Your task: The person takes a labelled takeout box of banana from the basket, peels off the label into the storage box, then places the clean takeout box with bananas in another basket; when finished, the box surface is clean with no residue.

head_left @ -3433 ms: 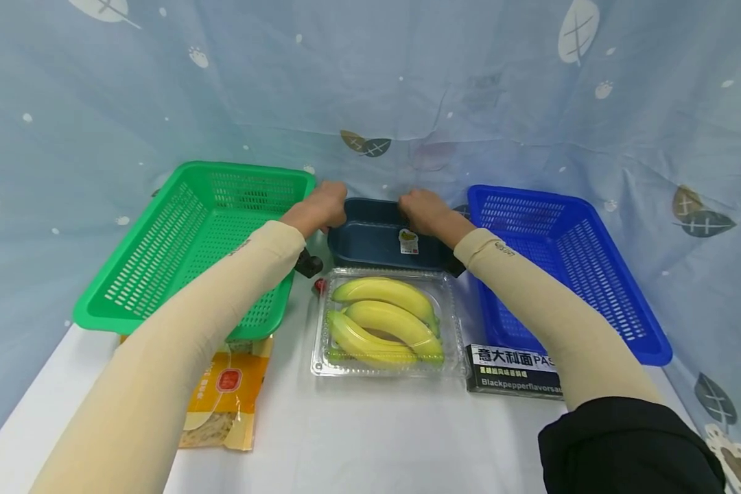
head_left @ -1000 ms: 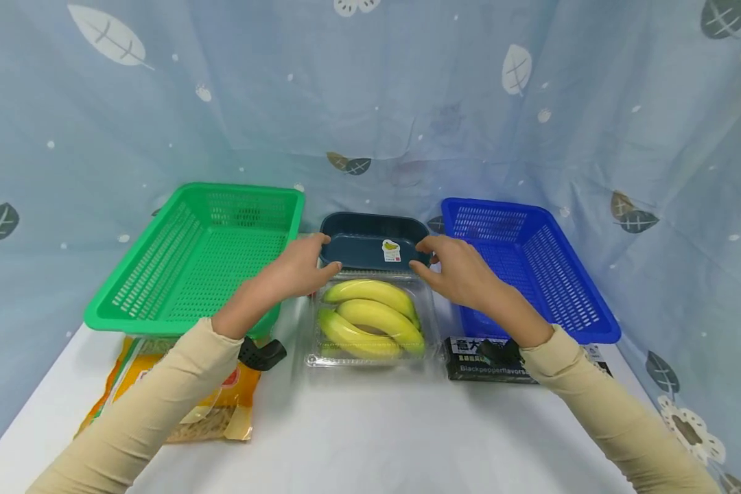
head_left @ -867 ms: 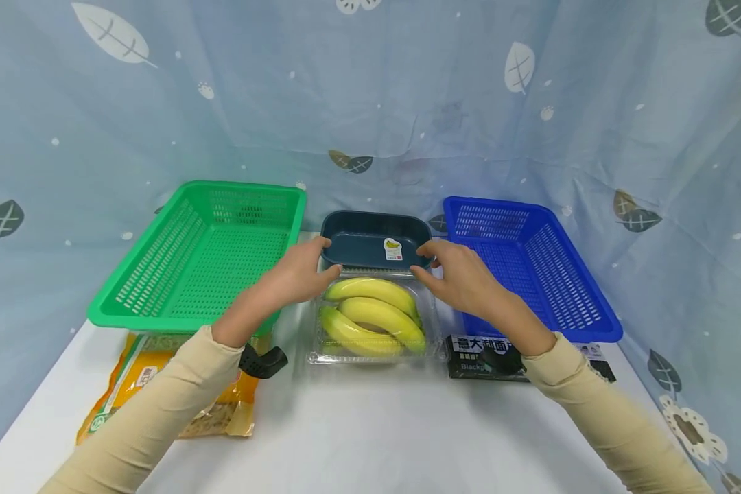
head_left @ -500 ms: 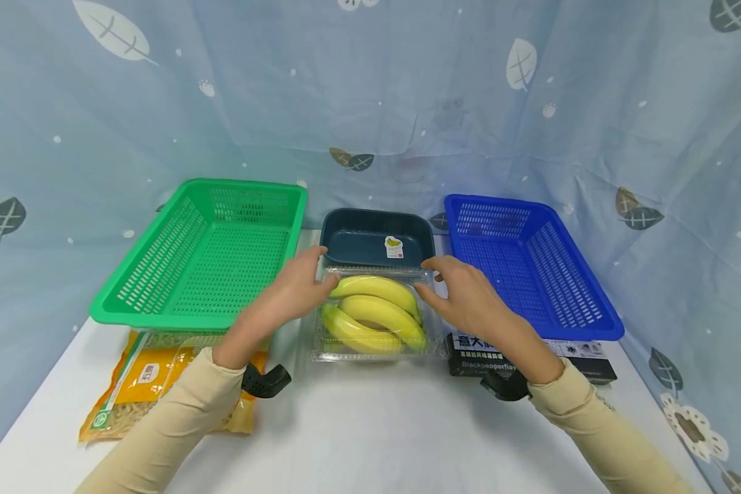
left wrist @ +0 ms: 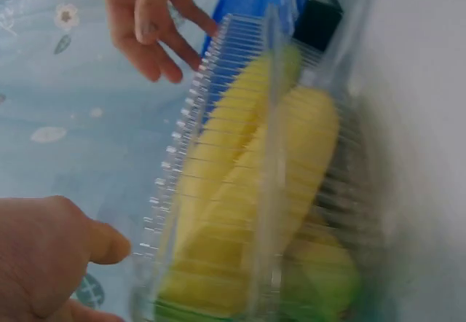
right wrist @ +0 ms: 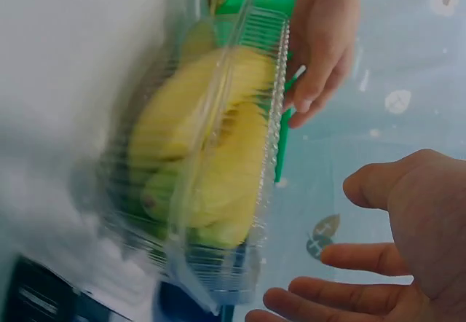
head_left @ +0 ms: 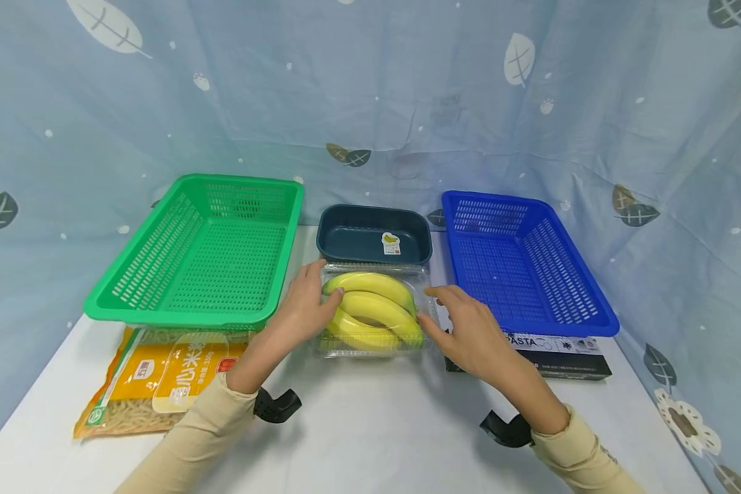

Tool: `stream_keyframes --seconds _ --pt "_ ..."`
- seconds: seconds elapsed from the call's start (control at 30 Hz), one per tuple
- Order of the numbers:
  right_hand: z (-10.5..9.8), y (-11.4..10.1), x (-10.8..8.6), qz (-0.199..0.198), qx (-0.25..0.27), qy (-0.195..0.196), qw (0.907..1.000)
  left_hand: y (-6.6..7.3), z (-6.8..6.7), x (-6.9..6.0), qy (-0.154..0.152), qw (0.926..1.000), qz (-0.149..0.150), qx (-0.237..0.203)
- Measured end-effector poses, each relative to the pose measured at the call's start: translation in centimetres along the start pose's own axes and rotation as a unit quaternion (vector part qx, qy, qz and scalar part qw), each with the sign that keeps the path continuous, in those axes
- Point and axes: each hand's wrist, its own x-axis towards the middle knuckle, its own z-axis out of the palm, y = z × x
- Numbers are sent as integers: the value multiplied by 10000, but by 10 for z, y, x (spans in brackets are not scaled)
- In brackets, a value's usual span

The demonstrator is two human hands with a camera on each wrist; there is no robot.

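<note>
A clear plastic clamshell box (head_left: 377, 267) holding several yellow bananas (head_left: 370, 305) sits mid-table in the head view. My left hand (head_left: 299, 312) is at the box's left side, fingers extended and thumb over its edge. At the right side my right hand (head_left: 472, 336) hovers with spread, relaxed fingers and holds nothing. The right wrist view shows a gap between my right hand (right wrist: 415, 242) and the box (right wrist: 218, 154). In the left wrist view, my left hand (left wrist: 51, 256) is beside the box (left wrist: 269, 191); contact is unclear. Right behind stands a dark blue tray (head_left: 352, 240) with a banana sticker.
To the left are a green basket (head_left: 216, 261) and an orange-yellow food bag (head_left: 154, 381) in front of it. A blue basket (head_left: 500, 267) stands right, with a black pasta box (head_left: 568, 363) before it. A patterned curtain (head_left: 370, 89) hangs behind the white table (head_left: 358, 425).
Earlier both hands gripped the ends of the dark blue tray. They have let go of it and drawn back toward me, down to the sides of the banana box.
</note>
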Motion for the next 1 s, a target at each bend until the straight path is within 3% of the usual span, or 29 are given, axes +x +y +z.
stream_keyframes --seconds 0.23,0.4,0.53,0.63,0.8,1.0 --pt "15 6 -19 250 177 124 9995 -13 6 9 175 9994 -82 -299" --pt "33 11 -30 485 379 18 9981 -24 7 12 -48 9981 -204 -585" --pt "43 12 -31 704 670 148 9952 -28 10 14 -241 9963 -318 -763" --pt "47 10 -30 1031 1095 249 9883 -29 11 14 -320 9943 -409 -926" --pt "50 10 -26 1777 1838 323 9662 -30 13 14 -279 9923 -543 -1074" --pt "54 10 -22 2176 2247 183 9496 -31 16 11 -255 9895 -670 -1251"
